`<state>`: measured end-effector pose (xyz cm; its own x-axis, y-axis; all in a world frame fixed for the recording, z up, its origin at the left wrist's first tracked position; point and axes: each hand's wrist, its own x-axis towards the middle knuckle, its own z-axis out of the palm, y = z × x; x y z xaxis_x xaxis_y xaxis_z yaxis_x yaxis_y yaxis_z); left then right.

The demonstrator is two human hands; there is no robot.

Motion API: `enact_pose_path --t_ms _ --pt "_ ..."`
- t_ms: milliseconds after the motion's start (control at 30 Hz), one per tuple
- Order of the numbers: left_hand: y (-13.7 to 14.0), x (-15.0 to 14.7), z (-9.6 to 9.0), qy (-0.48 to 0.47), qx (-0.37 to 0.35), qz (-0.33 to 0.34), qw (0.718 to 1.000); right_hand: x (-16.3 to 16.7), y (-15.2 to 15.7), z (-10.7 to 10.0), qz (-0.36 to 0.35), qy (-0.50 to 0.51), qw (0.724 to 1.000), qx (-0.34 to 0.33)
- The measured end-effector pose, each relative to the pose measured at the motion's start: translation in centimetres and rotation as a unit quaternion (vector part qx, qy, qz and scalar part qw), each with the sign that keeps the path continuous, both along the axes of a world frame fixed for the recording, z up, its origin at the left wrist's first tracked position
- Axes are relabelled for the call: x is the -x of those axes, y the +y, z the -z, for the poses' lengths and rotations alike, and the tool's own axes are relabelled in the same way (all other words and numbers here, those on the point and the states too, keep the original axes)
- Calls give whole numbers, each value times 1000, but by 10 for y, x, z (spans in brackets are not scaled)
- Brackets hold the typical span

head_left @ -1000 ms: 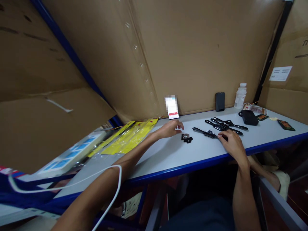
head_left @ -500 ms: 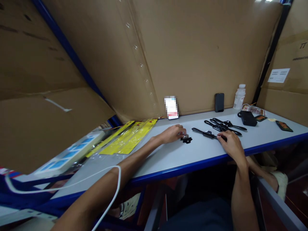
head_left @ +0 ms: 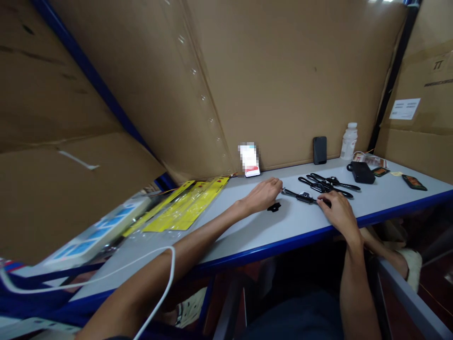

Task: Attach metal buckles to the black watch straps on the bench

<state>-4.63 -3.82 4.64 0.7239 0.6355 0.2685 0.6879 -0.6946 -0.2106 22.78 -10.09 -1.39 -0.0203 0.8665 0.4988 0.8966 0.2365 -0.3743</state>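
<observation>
A black spokeshave (head_left: 305, 197) lies on the grey table, and my right hand (head_left: 338, 208) is closed around its right handle. My left hand (head_left: 265, 193) is just off the far end of its left handle. The left fingers are pinched together on a small silvery piece (head_left: 283, 190), which is mostly hidden by the fingertips. On the tabletop below that hand lies a small black notched plate (head_left: 273, 207). Beyond my right hand, more black spokeshaves (head_left: 323, 185) lie overlapping each other.
Yellow-backed clear packages (head_left: 191, 208) and a white tray with blue squares (head_left: 102, 231) are at left. A lit phone (head_left: 249, 160), a dark phone-shaped object (head_left: 319, 150), a bottle (head_left: 348, 141) and a black case (head_left: 363, 173) stand along the back. A white cable (head_left: 172, 264) crosses my left arm.
My left hand has lifted off the black plate and moved right, toward the spokeshave's left handle, carrying the silvery piece. My right hand keeps its hold.
</observation>
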Motion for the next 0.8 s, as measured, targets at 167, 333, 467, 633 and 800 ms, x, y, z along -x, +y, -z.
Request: enact_pose_path --t_ms 167,333,467,633,800 --pt "1 -45 -1 8 -8 37 999 1 -1 -2 2 -5 1000 5" --pt "-1 -69 2 40 -22 54 998 2 -1 -3 4 -9 1000 14" --pt "-1 -71 5 52 -10 55 997 2 -2 -3 3 -7 1000 13" --pt "0 -72 10 22 9 59 998 2 -3 -2 0 -10 1000 13" --pt "1 -77 9 28 -3 61 998 2 -4 -3 -9 -20 1000 12"
